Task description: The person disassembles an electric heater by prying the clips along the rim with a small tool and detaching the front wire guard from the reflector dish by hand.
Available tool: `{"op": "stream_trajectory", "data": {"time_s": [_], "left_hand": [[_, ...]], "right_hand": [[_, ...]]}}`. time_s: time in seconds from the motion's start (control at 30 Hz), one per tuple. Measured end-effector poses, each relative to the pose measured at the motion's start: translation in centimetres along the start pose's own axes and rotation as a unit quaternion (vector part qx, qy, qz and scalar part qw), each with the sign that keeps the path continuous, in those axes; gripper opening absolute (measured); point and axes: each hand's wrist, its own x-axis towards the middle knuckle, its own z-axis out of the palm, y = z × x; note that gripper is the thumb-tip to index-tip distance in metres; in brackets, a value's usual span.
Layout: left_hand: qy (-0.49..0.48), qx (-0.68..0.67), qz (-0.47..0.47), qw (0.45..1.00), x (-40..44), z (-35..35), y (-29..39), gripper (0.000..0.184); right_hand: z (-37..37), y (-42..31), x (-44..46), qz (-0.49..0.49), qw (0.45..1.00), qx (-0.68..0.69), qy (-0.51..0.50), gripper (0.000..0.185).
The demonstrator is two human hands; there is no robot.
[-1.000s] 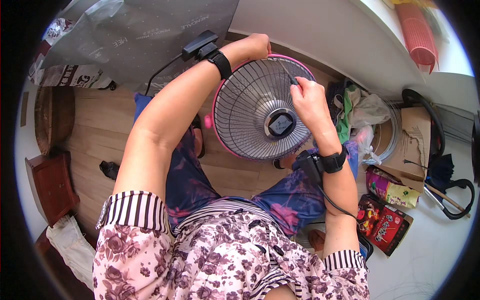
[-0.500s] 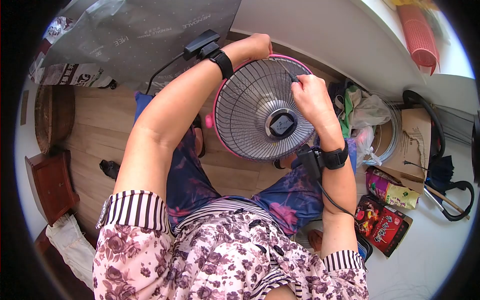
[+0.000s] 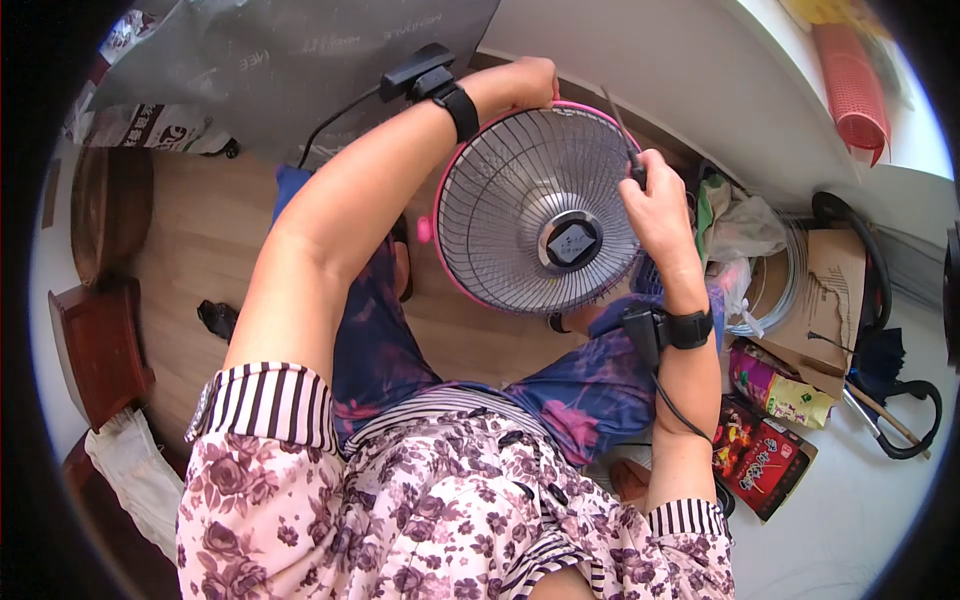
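Note:
A round dish-shaped electric heater (image 3: 500,210) with a pink rim and dark wire guard stands between my knees, its face turned up towards me. My left hand (image 3: 528,84) is closed at its far rim, fingers curled over the edge and partly hidden. In my right hand (image 3: 660,210) is a screwdriver (image 3: 637,170), gripped by its dark handle. Its thin shaft points up and away, above the heater's right far edge. A round silver and black hub (image 3: 570,242) sits in the middle of the guard.
Plastic bags (image 3: 740,228), a coil of wire (image 3: 790,280) and a cardboard box (image 3: 835,290) lie to the right. Nearer are a red packet (image 3: 765,455) and an umbrella (image 3: 885,365). A grey sheet (image 3: 290,70) stands far left; a wooden box (image 3: 100,345) is at left.
My right hand has moved right with the screwdriver, lifting it off the guard so its shaft now shows past the rim. My left hand stays at the far rim.

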Motion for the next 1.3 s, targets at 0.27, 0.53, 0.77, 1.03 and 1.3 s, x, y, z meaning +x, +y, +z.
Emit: {"op": "stream_trajectory", "data": {"time_s": [0.27,0.53,0.77,1.03,1.3], "left_hand": [[-0.016,0.018,-0.026,0.999,0.8,0.0,0.1,0.027],[-0.024,-0.016,-0.027,0.999,0.4,0.2,-0.4,0.029],[-0.035,-0.082,-0.04,0.995,-0.5,-0.5,0.0,0.031],[-0.04,-0.025,-0.076,0.996,1.1,0.5,-0.8,0.04],[-0.034,-0.021,-0.077,0.996,1.4,0.7,-0.8,0.041]], "right_hand": [[3.3,-1.1,-2.2,-0.054,0.995,-0.087,0.003,0.036],[4.3,-0.8,-2.5,-0.041,0.985,-0.168,0.019,0.046],[4.8,-0.7,-2.6,-0.037,0.983,-0.174,0.033,0.042],[6.5,0.3,-2.6,-0.126,0.982,-0.112,0.09,0.048],[7.1,-1.2,-3.2,-0.131,0.981,-0.131,0.055,0.053]]}}
